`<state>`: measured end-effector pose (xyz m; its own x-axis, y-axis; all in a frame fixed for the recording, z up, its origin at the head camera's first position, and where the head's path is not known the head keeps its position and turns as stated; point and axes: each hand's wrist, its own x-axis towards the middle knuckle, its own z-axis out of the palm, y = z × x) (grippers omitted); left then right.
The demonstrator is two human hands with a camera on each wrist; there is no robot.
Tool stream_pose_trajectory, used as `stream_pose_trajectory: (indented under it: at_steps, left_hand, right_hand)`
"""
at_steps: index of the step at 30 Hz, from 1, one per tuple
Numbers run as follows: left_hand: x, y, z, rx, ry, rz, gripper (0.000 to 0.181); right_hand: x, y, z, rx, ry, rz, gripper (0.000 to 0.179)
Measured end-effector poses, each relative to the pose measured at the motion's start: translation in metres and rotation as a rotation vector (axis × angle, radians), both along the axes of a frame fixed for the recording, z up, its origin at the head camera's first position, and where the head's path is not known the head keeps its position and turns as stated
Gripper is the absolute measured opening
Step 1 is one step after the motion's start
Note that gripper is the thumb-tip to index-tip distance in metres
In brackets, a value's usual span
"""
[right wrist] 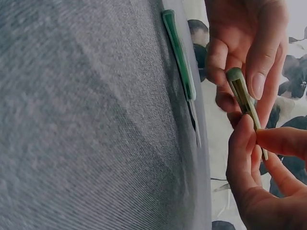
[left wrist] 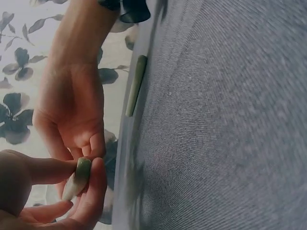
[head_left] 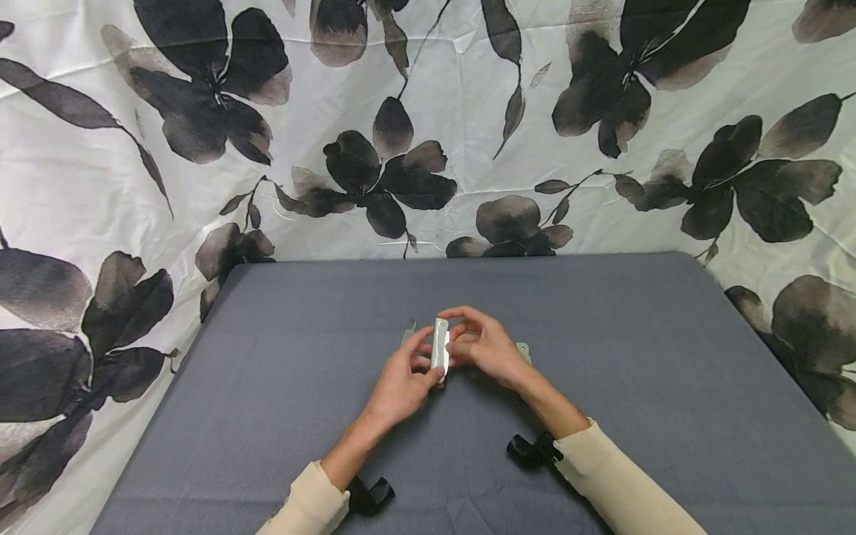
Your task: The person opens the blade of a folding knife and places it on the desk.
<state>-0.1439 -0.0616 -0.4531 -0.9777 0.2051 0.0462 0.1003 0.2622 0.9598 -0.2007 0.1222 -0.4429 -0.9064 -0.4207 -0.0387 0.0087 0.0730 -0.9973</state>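
Note:
A pale green, slim, flat handle-like piece (head_left: 439, 345) stands nearly upright between both hands above the table. In the right wrist view the piece (right wrist: 236, 82) has a long slot along its side. My left hand (head_left: 399, 386) grips it along its left side, thumb low on it. From the right, my right hand (head_left: 491, 349) pinches it with thumb and fingertips. Beyond the left hand lies a green-handled knife (right wrist: 178, 52) with a narrow blade, mostly hidden in the head view. Another pale green slim piece (left wrist: 136, 86) lies beside the right hand, its kind unclear.
The hands are over the middle of a grey cloth-covered table (head_left: 267, 416). A white cloth with dark flowers (head_left: 468, 82) hangs behind it and along the sides. Black wrist mounts (head_left: 371, 496) sit on both forearms.

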Motion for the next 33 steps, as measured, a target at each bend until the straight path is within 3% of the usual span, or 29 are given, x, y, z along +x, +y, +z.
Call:
stream_pose_trajectory:
  at_steps: [6, 16, 26, 33]
  left_hand:
    - [-0.002, -0.003, -0.001, 0.117, -0.042, 0.003, 0.068]
    - [-0.001, -0.01, 0.002, 0.116, -0.073, -0.046, 0.069]
    - [-0.004, -0.029, 0.013, 0.079, -0.089, -0.16, 0.066]
    - [-0.003, -0.029, 0.011, 0.104, -0.102, -0.141, 0.069]
  right_hand:
    - [0.0, -0.001, -0.002, -0.001, 0.011, -0.004, 0.052]
    - [-0.003, 0.007, -0.001, 0.021, 0.035, 0.068, 0.054]
    - [-0.005, 0.011, 0.004, 0.046, 0.029, 0.104, 0.053]
    - [-0.001, 0.011, 0.003, 0.061, 0.023, 0.115, 0.053]
